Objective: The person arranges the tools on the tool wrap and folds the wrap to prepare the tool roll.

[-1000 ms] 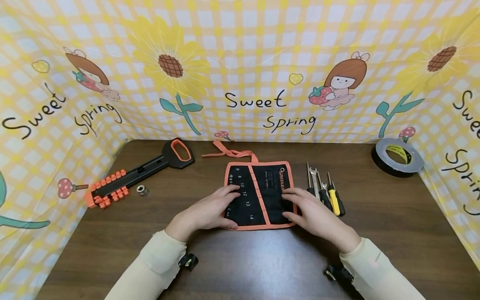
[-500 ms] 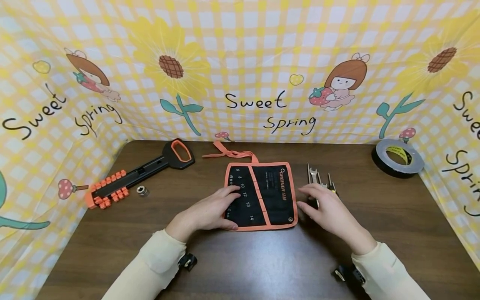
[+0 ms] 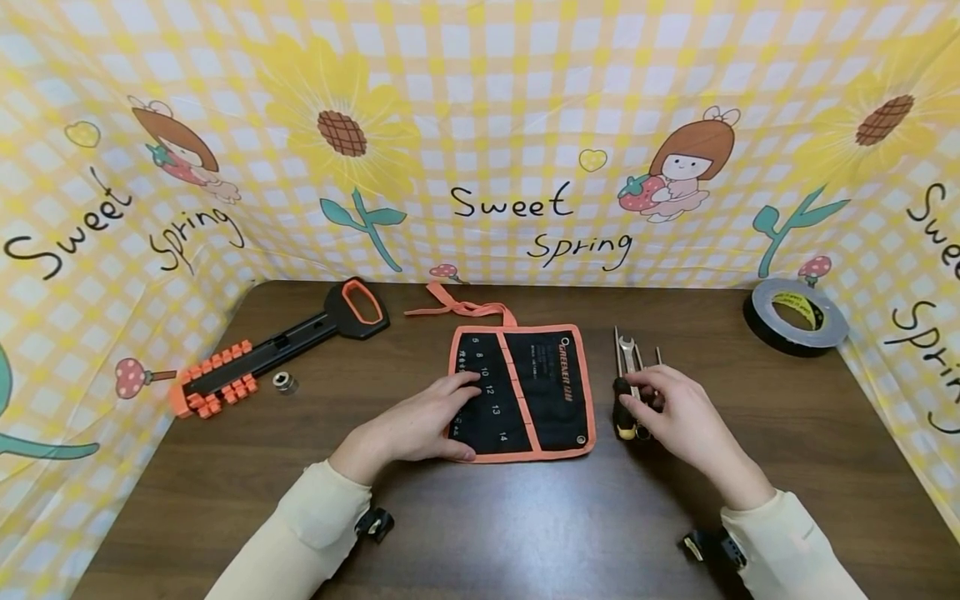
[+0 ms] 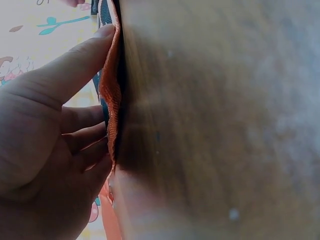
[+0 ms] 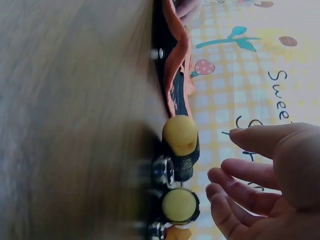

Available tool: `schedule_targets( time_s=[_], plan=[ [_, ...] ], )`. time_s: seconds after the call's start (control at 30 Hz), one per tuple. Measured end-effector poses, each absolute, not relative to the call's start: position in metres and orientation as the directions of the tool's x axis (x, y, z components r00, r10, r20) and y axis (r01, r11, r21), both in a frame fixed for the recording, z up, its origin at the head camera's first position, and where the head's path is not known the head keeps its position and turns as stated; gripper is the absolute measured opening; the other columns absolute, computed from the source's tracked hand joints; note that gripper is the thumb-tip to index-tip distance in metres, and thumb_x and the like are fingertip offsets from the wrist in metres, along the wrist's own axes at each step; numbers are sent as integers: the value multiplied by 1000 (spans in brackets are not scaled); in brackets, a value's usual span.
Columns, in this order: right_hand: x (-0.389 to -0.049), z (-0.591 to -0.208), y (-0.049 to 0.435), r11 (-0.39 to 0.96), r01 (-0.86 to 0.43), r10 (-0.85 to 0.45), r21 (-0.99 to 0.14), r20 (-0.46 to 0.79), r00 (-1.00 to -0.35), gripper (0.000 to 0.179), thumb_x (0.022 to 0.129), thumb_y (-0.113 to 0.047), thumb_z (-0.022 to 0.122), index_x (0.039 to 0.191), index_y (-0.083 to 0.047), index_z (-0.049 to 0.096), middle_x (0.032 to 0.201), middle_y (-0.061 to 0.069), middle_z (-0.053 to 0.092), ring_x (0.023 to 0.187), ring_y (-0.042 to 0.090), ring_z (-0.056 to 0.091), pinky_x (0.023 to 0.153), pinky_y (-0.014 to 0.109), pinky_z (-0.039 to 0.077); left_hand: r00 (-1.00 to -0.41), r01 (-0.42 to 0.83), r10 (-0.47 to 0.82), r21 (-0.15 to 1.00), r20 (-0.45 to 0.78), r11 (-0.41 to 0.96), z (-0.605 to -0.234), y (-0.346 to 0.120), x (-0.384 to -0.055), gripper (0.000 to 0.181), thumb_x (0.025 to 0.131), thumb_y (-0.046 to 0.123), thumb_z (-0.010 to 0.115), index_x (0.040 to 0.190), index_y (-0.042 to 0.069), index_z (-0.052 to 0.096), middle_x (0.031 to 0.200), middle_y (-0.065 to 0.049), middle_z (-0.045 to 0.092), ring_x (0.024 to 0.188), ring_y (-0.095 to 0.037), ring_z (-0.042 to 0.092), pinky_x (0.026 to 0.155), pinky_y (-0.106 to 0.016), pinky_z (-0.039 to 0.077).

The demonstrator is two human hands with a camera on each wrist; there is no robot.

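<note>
A black tool pouch (image 3: 551,396) with orange edging and printed sizes lies flat on the table. My left hand (image 3: 416,421) rests on its left side, fingers on the fabric and thumb at the near corner; the left wrist view shows the thumb at the orange edging (image 4: 112,95). Right of the pouch, a small group of tools lies side by side: a black-handled screwdriver (image 3: 624,408) with a yellow end, open-end wrenches (image 3: 627,348) and another screwdriver, partly hidden. Over them is my right hand (image 3: 686,417), its relaxed fingers apart from the yellow handle end (image 5: 180,135) in the right wrist view.
At the left lies a black rack (image 3: 262,350) with orange clips and a looped handle, a metal socket (image 3: 284,382) beside it. A roll of black tape (image 3: 797,317) sits at the back right. Patterned cloth (image 3: 495,142) hangs around the table's back and sides.
My right hand has left the pouch's right edge and moved right, over the tools. The yellow-ended screwdriver now shows at the tools' left side. The left hand has stayed on the pouch.
</note>
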State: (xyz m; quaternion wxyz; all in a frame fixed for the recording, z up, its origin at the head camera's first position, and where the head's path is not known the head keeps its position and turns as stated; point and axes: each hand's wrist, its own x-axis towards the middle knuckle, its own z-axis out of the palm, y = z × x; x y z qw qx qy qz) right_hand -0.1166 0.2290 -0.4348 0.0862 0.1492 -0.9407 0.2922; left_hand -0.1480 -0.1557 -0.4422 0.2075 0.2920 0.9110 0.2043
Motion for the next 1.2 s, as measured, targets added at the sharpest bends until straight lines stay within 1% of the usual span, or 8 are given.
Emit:
schedule_targets(
  time_s=[0.1,0.23,0.5,0.7,0.83,0.93,1.07,1.2],
  plan=[
    [-117,-437,231,788,-325,-218,-523,257,-942,27,94,-10,83,118,1,79,100,8,74,77,15,57,68,29,47,-743,445,616,496,-260,746,-442,-156,-148,86,94,43,85,161,6,48,176,-10,31,162,-31,33,129,-53,38],
    [-118,-440,233,805,-291,-203,-517,222,-954,28,94,-13,83,117,2,80,96,7,72,75,15,54,68,31,44,-744,443,615,496,-260,746,-442,-156,-148,86,93,44,86,161,6,48,176,-9,31,162,-30,33,129,-53,37],
    [-122,-447,234,842,-226,-177,-490,144,-974,25,93,-20,85,105,2,81,91,9,69,84,23,61,78,42,50,-742,444,616,496,-264,747,-440,-154,-147,86,93,44,86,162,8,48,176,-7,30,162,-29,32,130,-51,37],
    [-124,-449,230,847,-203,-168,-492,114,-979,26,94,-28,85,96,-3,82,89,8,66,83,21,57,77,41,48,-744,443,615,497,-262,746,-440,-154,-147,86,93,45,86,162,9,48,176,-7,31,162,-29,33,130,-51,36],
    [-126,-450,227,856,-205,-174,-474,109,-979,28,93,-33,86,83,-8,79,85,6,63,81,20,54,75,39,46,-744,443,616,498,-259,745,-440,-155,-147,86,93,45,86,162,9,48,176,-7,31,162,-29,33,130,-52,36],
    [-128,-450,225,868,-206,-182,-452,97,-978,33,93,-36,85,72,-12,74,80,4,60,79,19,50,72,36,41,-746,443,615,498,-257,745,-441,-156,-147,87,93,45,86,161,9,48,176,-7,31,162,-29,33,130,-52,37],
    [-130,-451,223,878,-204,-183,-433,89,-979,37,93,-34,84,64,-15,71,77,3,56,75,18,46,68,33,38,-746,447,616,496,-252,744,-443,-157,-148,86,93,46,85,161,8,48,176,-8,31,162,-29,33,130,-52,37],
    [-131,-451,222,877,-199,-174,-438,98,-980,36,91,-30,83,60,-16,71,76,4,55,71,18,46,64,34,39,-746,445,616,497,-254,745,-443,-157,-148,86,93,46,85,161,8,48,176,-8,31,162,-29,33,129,-53,37]
  ],
)
